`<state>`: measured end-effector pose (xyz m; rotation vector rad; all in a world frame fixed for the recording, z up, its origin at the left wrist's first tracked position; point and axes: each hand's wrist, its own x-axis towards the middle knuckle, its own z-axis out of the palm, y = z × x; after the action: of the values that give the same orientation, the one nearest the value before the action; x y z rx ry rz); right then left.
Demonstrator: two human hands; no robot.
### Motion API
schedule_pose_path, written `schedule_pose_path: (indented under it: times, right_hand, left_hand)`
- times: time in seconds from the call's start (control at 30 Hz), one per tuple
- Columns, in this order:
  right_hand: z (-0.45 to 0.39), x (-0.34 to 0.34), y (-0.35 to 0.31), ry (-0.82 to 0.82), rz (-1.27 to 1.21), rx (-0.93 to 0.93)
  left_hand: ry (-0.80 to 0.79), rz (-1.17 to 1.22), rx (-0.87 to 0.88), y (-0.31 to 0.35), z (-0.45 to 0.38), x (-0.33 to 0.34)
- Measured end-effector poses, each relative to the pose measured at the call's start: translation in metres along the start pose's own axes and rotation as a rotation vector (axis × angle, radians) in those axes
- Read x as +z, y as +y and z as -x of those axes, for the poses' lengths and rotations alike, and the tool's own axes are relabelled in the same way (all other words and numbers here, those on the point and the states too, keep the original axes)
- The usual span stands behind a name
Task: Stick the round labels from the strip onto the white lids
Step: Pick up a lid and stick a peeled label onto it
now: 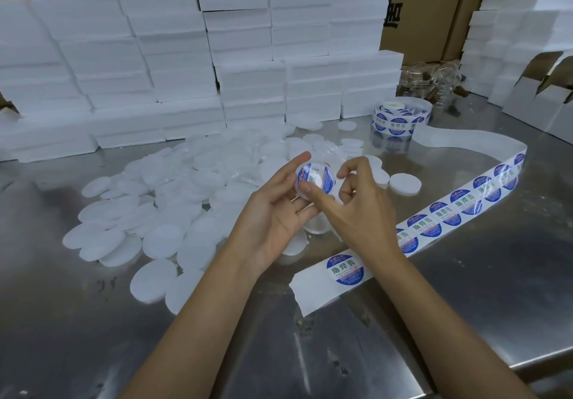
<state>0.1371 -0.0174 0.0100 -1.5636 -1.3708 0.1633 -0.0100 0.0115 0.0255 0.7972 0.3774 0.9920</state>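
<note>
My left hand [279, 209] held one white lid [316, 181], its fingers curled round the rim, with the index fingertip at the top edge. A round blue-and-white label [316, 177] lay on the lid's face. The thumb [313, 192] of my right hand [356, 209] pressed on the label's lower edge; the remaining right fingers were loosely curled and gripped nothing. The lid was raised above the steel table [465, 290]. Left of the lid and behind it lay the heap of bare white lids [161, 212]. To the lid's right ran the label strip [434, 225], its torn end nearest me and its roll [400, 117] farther back. Stacked white foam boxes [155, 66] stood behind the heap.
</note>
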Motion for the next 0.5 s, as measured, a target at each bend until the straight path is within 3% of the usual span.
schedule_pose_path:
  times: [0.2, 0.33, 0.5]
  right_hand:
    - [0.001, 0.004, 0.007, 0.033, 0.147, -0.138]
    - [-0.001, 0.003, 0.008, 0.029, 0.034, -0.187]
    - [-0.001, 0.006, 0.013, 0.04, 0.005, -0.207]
  left_hand:
    - [-0.032, 0.023, -0.025, -0.002, -0.002, -0.002]
    - [-0.063, 0.025, -0.036, -0.002, -0.002, -0.001]
    - [0.08, -0.362, 0.083, -0.007, -0.006, 0.002]
